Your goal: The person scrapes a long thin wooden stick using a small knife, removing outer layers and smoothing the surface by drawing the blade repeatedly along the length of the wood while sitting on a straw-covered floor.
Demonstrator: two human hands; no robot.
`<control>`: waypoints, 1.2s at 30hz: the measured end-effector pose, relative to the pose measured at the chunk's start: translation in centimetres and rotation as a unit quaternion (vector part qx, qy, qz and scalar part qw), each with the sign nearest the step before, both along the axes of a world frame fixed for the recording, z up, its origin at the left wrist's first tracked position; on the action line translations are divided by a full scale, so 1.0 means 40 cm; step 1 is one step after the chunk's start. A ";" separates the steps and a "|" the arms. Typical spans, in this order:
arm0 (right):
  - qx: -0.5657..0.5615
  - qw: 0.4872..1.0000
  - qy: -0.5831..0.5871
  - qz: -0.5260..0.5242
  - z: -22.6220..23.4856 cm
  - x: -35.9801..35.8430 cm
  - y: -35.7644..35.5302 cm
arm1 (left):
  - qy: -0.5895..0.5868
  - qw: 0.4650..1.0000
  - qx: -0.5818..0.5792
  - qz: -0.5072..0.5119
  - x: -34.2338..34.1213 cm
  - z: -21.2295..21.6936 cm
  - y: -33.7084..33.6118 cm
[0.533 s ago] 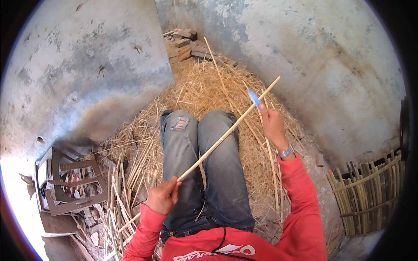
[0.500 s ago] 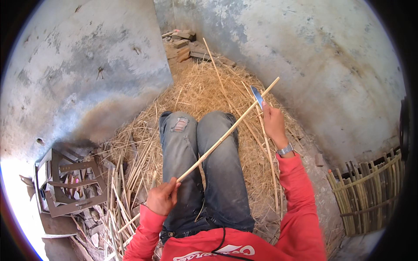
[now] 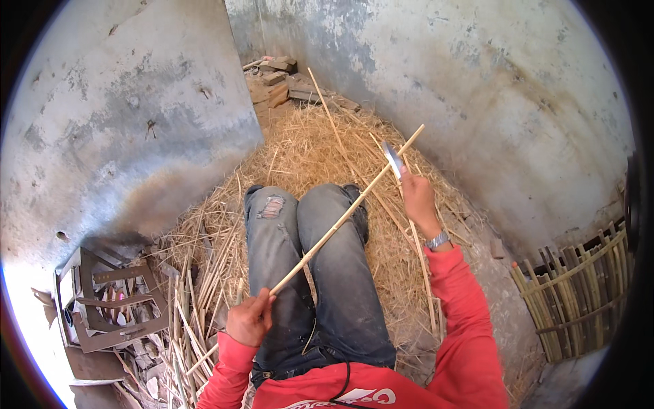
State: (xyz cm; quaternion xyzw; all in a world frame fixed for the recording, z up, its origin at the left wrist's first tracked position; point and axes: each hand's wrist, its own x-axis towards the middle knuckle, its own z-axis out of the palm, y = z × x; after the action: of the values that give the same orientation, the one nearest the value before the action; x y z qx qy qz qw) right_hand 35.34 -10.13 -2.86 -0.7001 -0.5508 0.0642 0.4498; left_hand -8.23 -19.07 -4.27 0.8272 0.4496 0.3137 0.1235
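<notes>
A long pale bamboo stick point(image 3: 338, 223) slants across my thighs, its low end at my left and its far tip up to the right. My left hand point(image 3: 251, 317) is closed around it near the low end, and the stick runs on below that hand past my sleeve. In my closed right hand point(image 3: 418, 199) is a knife point(image 3: 393, 161) with a shiny blade, its handle mostly hidden by the fingers. The blade lies across the stick a little short of the far tip and appears to touch it.
Straw shavings point(image 3: 300, 146) cover the floor around my legs. Loose bamboo strips point(image 3: 194, 300) lie at left beside a broken brown frame point(image 3: 122, 300). Bricks point(image 3: 278, 76) are piled in the far corner. A bamboo slat panel point(image 3: 579, 293) leans at right. Worn walls point(image 3: 470, 102) stand on both sides.
My right hand and the knife have come slightly back toward me and left. The stick has shifted a little left with my left hand, which keeps its grip. The view has tilted slightly.
</notes>
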 end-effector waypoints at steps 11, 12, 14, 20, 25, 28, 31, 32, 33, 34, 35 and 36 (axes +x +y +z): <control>-0.014 0.991 0.050 0.125 -0.018 -0.221 -0.137 | 0.007 0.999 -0.033 0.026 -0.017 0.008 -0.003; -0.032 0.988 0.054 0.143 -0.022 -0.207 -0.133 | 0.010 0.999 -0.031 0.025 -0.017 0.002 -0.009; -0.037 0.990 0.037 0.129 -0.015 -0.164 -0.103 | 0.016 1.000 -0.015 0.021 -0.018 0.004 -0.011; 0.048 0.997 -0.013 -0.057 -0.017 0.040 0.043 | 0.040 0.999 0.033 0.005 0.014 0.008 -0.008; 0.042 0.996 -0.012 0.083 -0.021 -0.211 -0.054 | 0.069 0.997 0.037 0.028 0.007 0.013 -0.010; 0.041 0.994 -0.018 0.099 -0.035 -0.205 -0.083 | 0.062 0.997 0.038 0.028 -0.011 0.004 -0.006; 0.031 0.999 -0.013 0.027 0.000 -0.118 -0.014 | 0.058 0.997 0.038 0.024 -0.009 -0.001 -0.009; 0.032 0.999 -0.011 0.004 0.013 -0.084 0.018 | 0.066 0.997 0.042 0.028 -0.010 -0.002 -0.007; 0.042 0.998 -0.022 -0.037 0.027 -0.032 0.039 | 0.066 0.996 0.047 0.023 0.002 -0.001 0.001; 0.050 0.996 -0.028 -0.070 0.034 -0.003 0.067 | 0.073 0.996 0.049 0.020 0.004 0.001 0.001; 0.058 0.992 -0.033 -0.103 0.034 0.016 0.080 | 0.078 0.995 0.051 0.017 0.009 0.005 0.001; 0.089 0.992 -0.038 -0.077 0.015 0.012 0.076 | 0.083 0.995 0.053 0.013 0.015 0.009 0.002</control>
State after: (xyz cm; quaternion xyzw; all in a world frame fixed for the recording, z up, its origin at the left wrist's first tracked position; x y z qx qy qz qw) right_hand 35.83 -7.09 -2.28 -0.6998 -0.5154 -0.0468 0.4923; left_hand -7.62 -19.00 -3.90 0.8501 0.4515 0.2685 0.0376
